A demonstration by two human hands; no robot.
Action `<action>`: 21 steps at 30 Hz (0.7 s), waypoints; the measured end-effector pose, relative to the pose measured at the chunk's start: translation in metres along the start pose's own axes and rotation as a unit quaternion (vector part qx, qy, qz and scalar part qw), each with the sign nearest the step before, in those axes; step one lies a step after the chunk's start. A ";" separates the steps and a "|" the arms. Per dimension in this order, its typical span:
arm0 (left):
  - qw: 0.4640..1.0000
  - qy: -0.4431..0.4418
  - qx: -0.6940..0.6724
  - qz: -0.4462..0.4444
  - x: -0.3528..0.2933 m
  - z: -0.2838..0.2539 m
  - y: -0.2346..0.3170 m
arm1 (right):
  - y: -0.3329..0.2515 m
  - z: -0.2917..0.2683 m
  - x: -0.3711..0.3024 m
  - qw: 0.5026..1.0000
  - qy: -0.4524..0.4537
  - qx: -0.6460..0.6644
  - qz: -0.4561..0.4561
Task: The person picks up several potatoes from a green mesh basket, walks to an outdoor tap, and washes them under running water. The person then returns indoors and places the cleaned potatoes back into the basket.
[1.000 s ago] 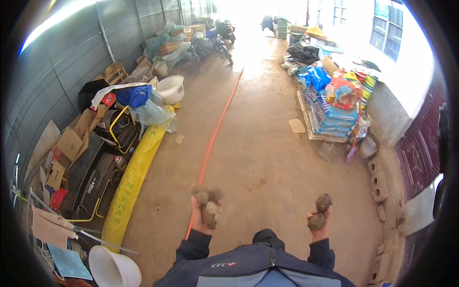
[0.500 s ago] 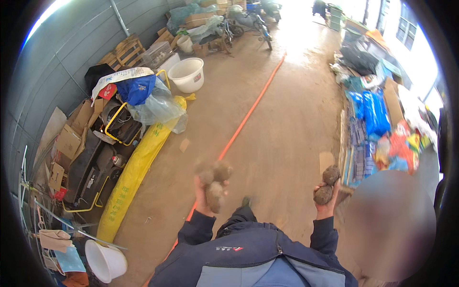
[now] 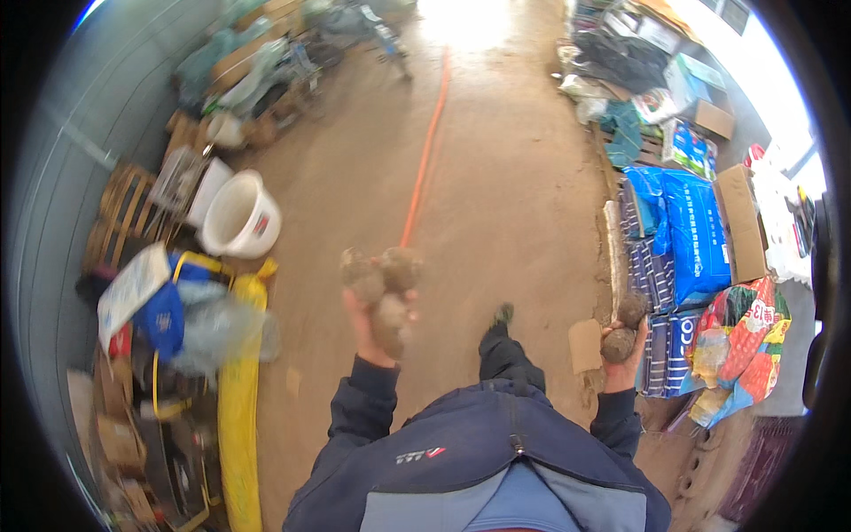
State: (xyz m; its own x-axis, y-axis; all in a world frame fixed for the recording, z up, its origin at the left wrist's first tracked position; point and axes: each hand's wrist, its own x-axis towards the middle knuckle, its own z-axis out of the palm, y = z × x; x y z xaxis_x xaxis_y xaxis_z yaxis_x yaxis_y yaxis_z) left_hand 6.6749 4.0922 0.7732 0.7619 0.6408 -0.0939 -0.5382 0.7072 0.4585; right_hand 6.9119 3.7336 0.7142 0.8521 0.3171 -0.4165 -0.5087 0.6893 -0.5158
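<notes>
We record white characters on a glossy blue plastic sack, white lettering on a striped blue-and-white sack, white print on a red-orange plastic bag, and red-and-white chest printing on the navy zip jacket.

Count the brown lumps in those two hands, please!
5. The left hand holds an upper-left lump, an upper-right lump and a lower lump. The right hand holds a top lump and a bottom lump. Another could be hidden behind these.
</notes>
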 end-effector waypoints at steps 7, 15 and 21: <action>0.999 0.033 -0.029 -0.004 0.281 0.027 -0.004 | 0.021 0.170 0.296 0.992 -0.117 0.029 0.026; 0.991 0.026 -0.070 0.110 0.544 0.018 0.027 | 0.059 0.455 0.604 0.938 -0.233 0.137 0.216; 0.992 0.091 -0.066 0.051 0.837 0.057 0.026 | 0.069 0.591 0.784 0.871 -0.236 0.322 0.287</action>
State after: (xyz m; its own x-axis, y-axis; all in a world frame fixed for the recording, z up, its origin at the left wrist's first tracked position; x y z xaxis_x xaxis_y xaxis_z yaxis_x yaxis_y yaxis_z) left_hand 7.3195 4.6301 0.7573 0.6307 0.7453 -0.2163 -0.6606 0.6619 0.3543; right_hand 7.6180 4.4148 0.7951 0.5131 0.8576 -0.0351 -0.8225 0.5029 0.2657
